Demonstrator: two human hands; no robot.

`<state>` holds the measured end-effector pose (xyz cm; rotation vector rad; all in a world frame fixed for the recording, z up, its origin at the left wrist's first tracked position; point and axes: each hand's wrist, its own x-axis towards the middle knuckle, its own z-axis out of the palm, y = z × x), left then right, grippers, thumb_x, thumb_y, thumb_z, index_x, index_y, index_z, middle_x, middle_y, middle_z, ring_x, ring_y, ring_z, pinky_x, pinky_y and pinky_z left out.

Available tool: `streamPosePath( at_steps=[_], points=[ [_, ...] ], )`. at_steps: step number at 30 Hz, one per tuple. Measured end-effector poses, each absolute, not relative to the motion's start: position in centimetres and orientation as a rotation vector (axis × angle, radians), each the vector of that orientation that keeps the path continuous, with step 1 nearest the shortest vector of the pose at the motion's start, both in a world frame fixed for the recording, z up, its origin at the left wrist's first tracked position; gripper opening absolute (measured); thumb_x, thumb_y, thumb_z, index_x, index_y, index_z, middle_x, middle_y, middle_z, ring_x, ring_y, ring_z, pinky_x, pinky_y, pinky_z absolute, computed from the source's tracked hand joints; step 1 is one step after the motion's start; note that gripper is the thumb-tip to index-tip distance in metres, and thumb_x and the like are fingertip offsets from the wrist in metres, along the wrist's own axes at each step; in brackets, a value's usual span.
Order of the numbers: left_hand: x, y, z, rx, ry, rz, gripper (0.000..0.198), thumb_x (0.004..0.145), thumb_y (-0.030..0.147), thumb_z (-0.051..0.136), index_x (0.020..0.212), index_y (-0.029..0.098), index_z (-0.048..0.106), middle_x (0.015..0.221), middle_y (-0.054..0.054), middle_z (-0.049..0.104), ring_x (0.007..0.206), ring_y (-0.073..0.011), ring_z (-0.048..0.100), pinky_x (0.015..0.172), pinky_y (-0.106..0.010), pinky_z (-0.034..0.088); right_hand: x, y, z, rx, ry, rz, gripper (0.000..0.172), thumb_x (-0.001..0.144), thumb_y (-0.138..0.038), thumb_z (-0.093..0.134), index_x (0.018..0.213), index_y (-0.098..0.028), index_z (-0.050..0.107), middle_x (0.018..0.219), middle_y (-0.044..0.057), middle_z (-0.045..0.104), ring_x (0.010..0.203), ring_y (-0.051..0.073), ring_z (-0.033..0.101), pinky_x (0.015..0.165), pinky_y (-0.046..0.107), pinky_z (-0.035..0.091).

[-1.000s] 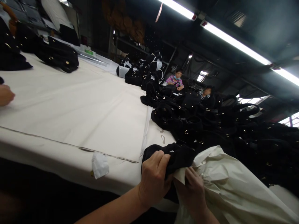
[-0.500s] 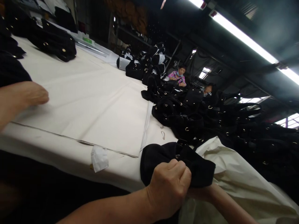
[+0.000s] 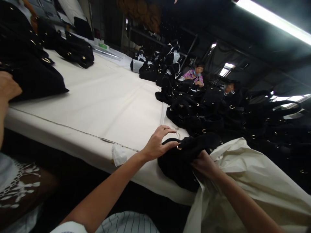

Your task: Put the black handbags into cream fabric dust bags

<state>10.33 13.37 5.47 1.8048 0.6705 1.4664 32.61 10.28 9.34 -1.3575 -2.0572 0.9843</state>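
A black cloth bag with gold-coloured rings lies at the front edge of the white-covered table. My left hand is at its upper left side, thumb and fingers apart, with the thumb tip by a ring. On the bag's right side my right hand grips the black cloth; its fingertips are hidden in the folds. Pale crumpled sheeting lies beneath and beside my right forearm.
Black bags with metal rings are heaped along the right and back. Another person's hand touches a black bag at far left. A white scrap hangs at the edge of the table. Two people sit beyond the heap.
My left hand has opened from a fist on the bag and moved up and left. The bag has turned in my right hand. At far left, a black bag has come forward with another person's hand.
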Motion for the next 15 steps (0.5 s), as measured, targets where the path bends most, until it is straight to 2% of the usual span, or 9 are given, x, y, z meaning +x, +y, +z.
streamPosePath(
  at_steps=[2, 4, 9, 12, 15],
  points=[
    [9.7, 14.6, 4.3, 1.769, 0.682, 1.323, 0.036, 0.088, 0.044, 0.066, 0.112, 0.018, 0.069, 0.117, -0.012, 0.062, 0.116, -0.0258, 0.056, 0.102, -0.039, 0.045, 32.3, 10.3, 9.0, -1.359, -2.101, 0.932, 0.023, 0.077, -0.027, 0.066, 0.098, -0.017, 0.07, 0.092, 0.007, 0.071, 0.086, 0.026, 0.066, 0.079, 0.036, 0.055],
    [9.9, 15.4, 3.5, 1.694, 0.609, 1.175, 0.032, 0.09, 0.041, 0.063, 0.112, 0.017, 0.069, 0.117, -0.011, 0.065, 0.114, -0.0243, 0.059, 0.1, -0.037, 0.046, 32.0, 10.5, 8.9, -1.302, -2.189, 0.873, 0.029, 0.075, -0.019, 0.063, 0.102, -0.018, 0.07, 0.098, 0.008, 0.072, 0.09, 0.027, 0.066, 0.079, 0.036, 0.055],
    [12.0, 17.2, 3.3, 1.552, 0.559, 0.959, 0.036, 0.089, 0.035, 0.062, 0.12, 0.017, 0.066, 0.129, -0.01, 0.062, 0.12, -0.0225, 0.056, 0.104, -0.033, 0.041, 31.8, 11.5, 8.9, -1.17, -2.24, 0.96, 0.037, 0.067, -0.014, 0.056, 0.101, -0.021, 0.069, 0.088, 0.005, 0.07, 0.085, 0.025, 0.066, 0.079, 0.035, 0.056],
    [12.4, 18.3, 3.4, 1.539, 0.511, 0.852, 0.029, 0.084, 0.035, 0.067, 0.107, 0.017, 0.07, 0.109, -0.006, 0.069, 0.102, -0.0198, 0.062, 0.092, -0.031, 0.045, 31.7, 12.1, 8.1, -1.216, -2.123, 0.984, 0.025, 0.067, -0.02, 0.061, 0.091, -0.019, 0.068, 0.08, 0.004, 0.068, 0.073, 0.023, 0.064, 0.07, 0.032, 0.056],
    [12.5, 19.0, 3.2, 1.51, 0.474, 0.844, 0.017, 0.077, 0.028, 0.071, 0.088, 0.015, 0.07, 0.082, -0.001, 0.067, 0.079, -0.0146, 0.06, 0.077, -0.027, 0.045, 31.2, 12.3, 7.3, -1.263, -2.042, 0.913, 0.012, 0.072, -0.024, 0.062, 0.082, -0.019, 0.065, 0.077, 0.004, 0.067, 0.07, 0.021, 0.061, 0.069, 0.032, 0.054]
  ],
)
